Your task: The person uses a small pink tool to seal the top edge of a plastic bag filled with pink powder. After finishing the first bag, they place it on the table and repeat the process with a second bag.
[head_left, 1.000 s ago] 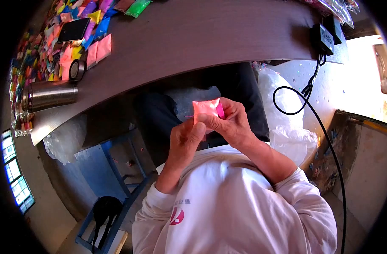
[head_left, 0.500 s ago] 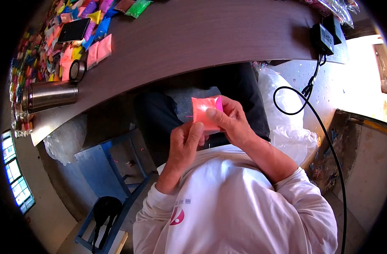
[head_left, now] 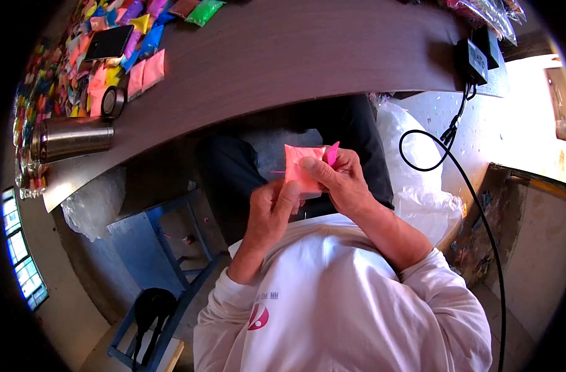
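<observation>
Over my lap I hold a small salmon-pink packet [head_left: 297, 158], puffy and square, tilted up toward me. My right hand [head_left: 345, 180] is closed on its right side, thumb lying across the front. My left hand [head_left: 272, 208] pinches its lower left corner, with the thumb in front and the other fingers hidden behind. A bright magenta piece [head_left: 333, 152] sticks out at the right by my right fingers. To the left of the packet pokes a thin pink edge.
On the brown desk [head_left: 264, 56], many coloured packets [head_left: 153, 69] pile at the left. A dark phone [head_left: 109, 43], a steel cup [head_left: 78, 137] and a round lid [head_left: 112, 101] are there too. A black adapter box [head_left: 473, 61] trails a cable at right. A blue chair [head_left: 165, 248] stands at left.
The magenta piece now stands out farther at the right of the packet. The packet has shifted slightly right, and my left fingers have moved a little at its lower corner.
</observation>
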Action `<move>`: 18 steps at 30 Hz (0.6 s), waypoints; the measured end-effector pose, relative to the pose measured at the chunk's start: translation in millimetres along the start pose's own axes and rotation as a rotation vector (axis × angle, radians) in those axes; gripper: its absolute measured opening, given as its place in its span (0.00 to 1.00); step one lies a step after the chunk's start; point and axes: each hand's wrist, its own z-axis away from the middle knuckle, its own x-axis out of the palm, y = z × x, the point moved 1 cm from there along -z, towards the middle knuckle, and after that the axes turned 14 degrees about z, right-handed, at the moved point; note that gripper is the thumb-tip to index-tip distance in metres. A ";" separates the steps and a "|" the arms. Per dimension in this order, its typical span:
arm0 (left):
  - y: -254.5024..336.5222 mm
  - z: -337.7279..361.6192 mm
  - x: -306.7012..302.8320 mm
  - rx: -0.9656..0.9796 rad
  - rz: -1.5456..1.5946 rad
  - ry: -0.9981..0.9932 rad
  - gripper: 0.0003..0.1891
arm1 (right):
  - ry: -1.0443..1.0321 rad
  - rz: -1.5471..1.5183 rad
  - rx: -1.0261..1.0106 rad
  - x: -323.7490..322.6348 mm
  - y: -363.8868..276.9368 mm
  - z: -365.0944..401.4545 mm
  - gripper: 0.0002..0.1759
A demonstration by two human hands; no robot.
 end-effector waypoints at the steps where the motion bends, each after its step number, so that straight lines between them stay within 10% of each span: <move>1: -1.3 1.1 2.3 -0.031 0.013 0.011 0.21 | 0.008 0.060 -0.040 -2.9 1.4 0.6 0.14; 18: -4.4 -0.9 6.1 -0.073 0.059 -0.005 0.20 | 0.021 0.092 -0.085 2.8 2.3 -4.7 0.15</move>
